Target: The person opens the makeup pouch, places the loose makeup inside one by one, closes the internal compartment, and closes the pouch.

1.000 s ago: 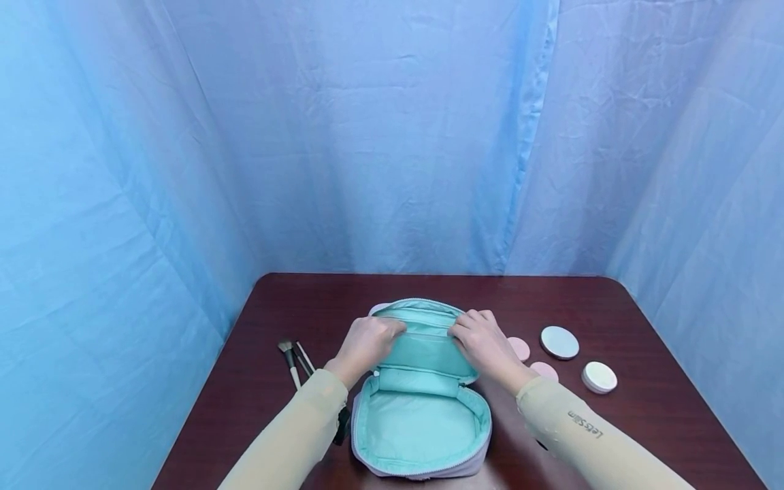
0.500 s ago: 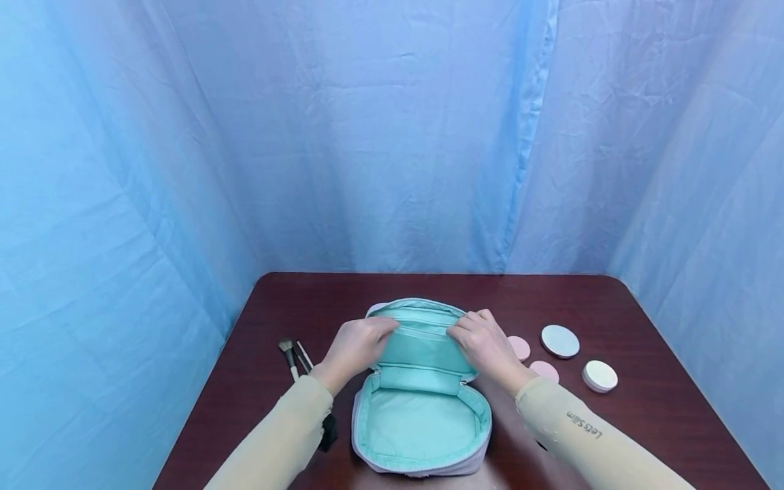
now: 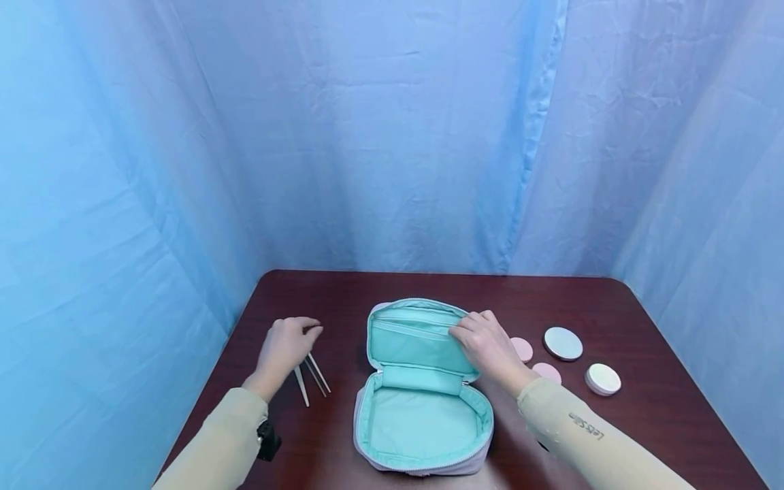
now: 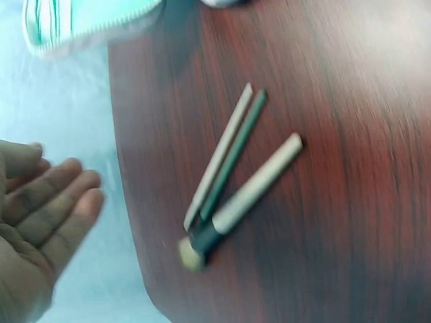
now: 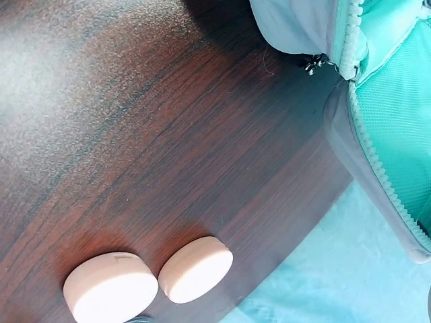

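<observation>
A teal-lined cosmetic bag (image 3: 422,425) lies unzipped on the table, its lid folded back. My right hand (image 3: 486,344) pinches the edge of the lid's inner pocket (image 3: 416,344) at the right side; that hand is out of the right wrist view. To the left of the bag, my left hand (image 3: 286,350) is over the makeup brushes, holding nothing, fingers apart from them in the left wrist view. There, a thick pale-handled makeup brush (image 4: 259,182) lies beside a thin pale stick (image 4: 219,155) and a thin dark green one (image 4: 236,151). In the head view my left hand hides their far ends.
Right of the bag sit two pink round cases (image 3: 547,373), a silver-topped round compact (image 3: 563,344) and a white round case (image 3: 603,379). Light blue curtains (image 3: 380,136) hang around the dark wooden table (image 3: 324,292).
My left hand has let go of the lid pocket and moved left to above the brushes. My right hand stays at the pocket edge, which now slants up toward the left.
</observation>
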The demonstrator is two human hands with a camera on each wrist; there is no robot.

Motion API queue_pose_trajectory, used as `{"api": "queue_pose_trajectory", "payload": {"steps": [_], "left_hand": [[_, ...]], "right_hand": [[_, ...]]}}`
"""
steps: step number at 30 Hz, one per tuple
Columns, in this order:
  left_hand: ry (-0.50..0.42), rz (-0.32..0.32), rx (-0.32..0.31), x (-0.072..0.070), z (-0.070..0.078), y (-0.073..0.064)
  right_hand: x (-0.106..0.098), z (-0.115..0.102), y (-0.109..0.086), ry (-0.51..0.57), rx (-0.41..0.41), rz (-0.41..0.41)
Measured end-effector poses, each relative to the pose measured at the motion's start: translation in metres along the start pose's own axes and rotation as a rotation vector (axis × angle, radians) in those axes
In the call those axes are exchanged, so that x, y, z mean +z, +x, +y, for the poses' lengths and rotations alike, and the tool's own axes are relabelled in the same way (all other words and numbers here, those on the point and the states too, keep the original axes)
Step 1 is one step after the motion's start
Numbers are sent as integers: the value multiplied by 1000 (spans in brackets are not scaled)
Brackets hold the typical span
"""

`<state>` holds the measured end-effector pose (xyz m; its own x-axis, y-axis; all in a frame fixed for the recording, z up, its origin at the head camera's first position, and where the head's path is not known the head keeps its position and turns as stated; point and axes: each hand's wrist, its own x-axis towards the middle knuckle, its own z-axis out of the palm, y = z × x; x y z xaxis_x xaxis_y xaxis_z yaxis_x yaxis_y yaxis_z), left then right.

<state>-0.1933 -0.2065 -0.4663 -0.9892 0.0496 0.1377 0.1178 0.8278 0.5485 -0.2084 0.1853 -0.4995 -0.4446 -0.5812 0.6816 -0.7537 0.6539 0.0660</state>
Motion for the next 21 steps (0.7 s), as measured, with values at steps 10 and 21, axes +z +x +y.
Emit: {"api": "queue_pose_trajectory", "payload": {"steps": [10,21], "left_hand": [[-441,-241,-522,-9,-45,-4],[-583,-241,-718,0,-67,-9]], "right_hand": [[0,2,-1,16,7,-17],[-2,1,1,14,-6,-12]]}}
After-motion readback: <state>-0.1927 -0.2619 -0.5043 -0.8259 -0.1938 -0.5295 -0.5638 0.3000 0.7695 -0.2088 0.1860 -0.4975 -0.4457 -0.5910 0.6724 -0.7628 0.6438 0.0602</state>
